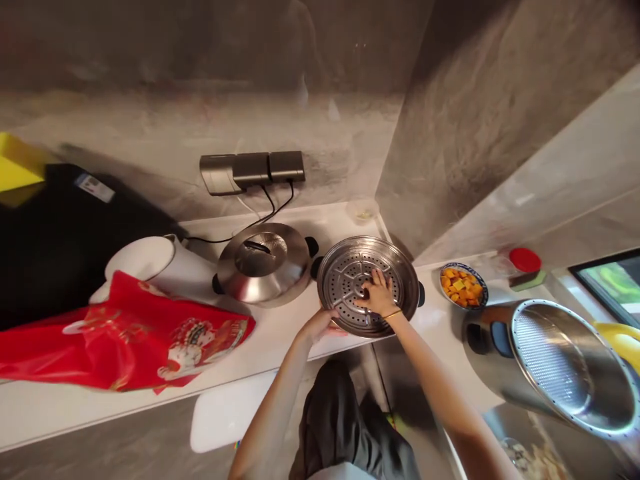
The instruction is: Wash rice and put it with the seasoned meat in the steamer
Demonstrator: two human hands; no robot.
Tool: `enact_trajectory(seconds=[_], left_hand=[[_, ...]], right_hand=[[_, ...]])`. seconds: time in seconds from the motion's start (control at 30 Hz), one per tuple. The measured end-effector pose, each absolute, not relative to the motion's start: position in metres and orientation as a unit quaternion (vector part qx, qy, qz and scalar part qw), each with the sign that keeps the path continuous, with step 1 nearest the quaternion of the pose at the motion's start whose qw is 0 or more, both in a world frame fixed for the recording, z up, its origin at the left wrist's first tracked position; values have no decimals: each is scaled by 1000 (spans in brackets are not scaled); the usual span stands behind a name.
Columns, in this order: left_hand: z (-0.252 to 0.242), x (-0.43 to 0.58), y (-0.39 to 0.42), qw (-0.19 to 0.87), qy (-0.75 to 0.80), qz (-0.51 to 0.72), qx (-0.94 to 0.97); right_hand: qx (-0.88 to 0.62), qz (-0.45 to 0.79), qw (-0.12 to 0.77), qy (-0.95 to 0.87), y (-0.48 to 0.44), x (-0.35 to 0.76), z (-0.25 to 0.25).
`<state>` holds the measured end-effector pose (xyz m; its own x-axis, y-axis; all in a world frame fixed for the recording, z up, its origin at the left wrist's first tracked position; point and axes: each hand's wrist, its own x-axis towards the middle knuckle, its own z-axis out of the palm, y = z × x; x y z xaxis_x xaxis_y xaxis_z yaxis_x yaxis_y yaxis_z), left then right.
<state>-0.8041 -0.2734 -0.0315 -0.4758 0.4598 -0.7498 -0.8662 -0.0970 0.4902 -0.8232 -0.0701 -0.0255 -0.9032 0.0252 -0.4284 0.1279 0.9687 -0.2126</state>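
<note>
A round steel steamer pot (409,285) with black side handles stands near the front edge of the counter. Its perforated steamer plate (353,288) faces up. My right hand (379,295) reaches inside, fingers spread over the holes of the plate. At the near left rim, my left hand (320,325) grips the pot, thumb over the edge and the other fingers mostly hidden below. Left of the pot sits another steel pot covered by a domed lid (270,267) with a dark handle.
A red printed bag (145,333) and a white jug-like appliance (170,263) lie to the left. On the right are a patterned bowl of orange chunks (463,285) and a tall steel pot (500,360). Power sockets (253,171) with cords are on the wall.
</note>
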Motion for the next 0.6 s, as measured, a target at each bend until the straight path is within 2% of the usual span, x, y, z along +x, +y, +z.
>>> enact_trajectory(seconds=[0.1, 0.3, 0.47, 0.6], left_hand=[[-29, -798, -267, 458, 471, 725, -205], [-8, -758, -272, 425, 427, 761, -241], [21, -702, -293, 416, 471, 730, -268], [46, -657, -296, 440, 479, 717, -250]], right_hand=[[36, -155, 212, 964, -63, -819, -16], [-28, -227, 107, 968, -58, -796, 22], [-36, -370, 14, 928, -48, -760, 70], [-42, -493, -11, 869, -19, -696, 109]])
